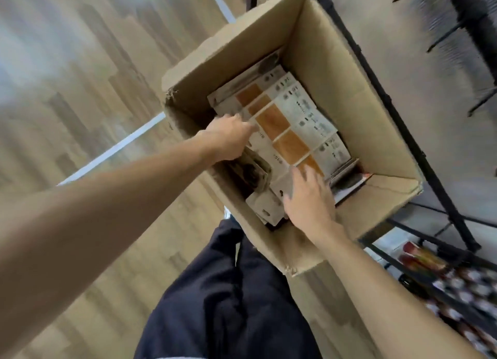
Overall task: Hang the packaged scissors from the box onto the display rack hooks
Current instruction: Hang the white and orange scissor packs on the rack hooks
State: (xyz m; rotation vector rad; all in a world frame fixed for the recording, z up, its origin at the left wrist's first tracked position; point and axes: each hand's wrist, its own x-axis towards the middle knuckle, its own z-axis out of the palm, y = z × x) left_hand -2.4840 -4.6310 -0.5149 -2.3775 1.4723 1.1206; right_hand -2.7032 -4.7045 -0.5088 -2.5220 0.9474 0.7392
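Observation:
An open cardboard box stands on the floor beside a black display rack. Inside lies a fanned stack of packaged scissors, white cards with orange-brown panels. My left hand reaches into the box's left side, its fingers curled at the edge of the stack; whether it grips a card is unclear. My right hand rests flat with fingers spread on the near end of the stack. Bare black hooks stick out of the rack at the upper right. The frame is blurred.
Wood-look floor lies left of the box. My dark trouser leg is below the box. Lower rack shelves at the right hold blurred red and dark goods.

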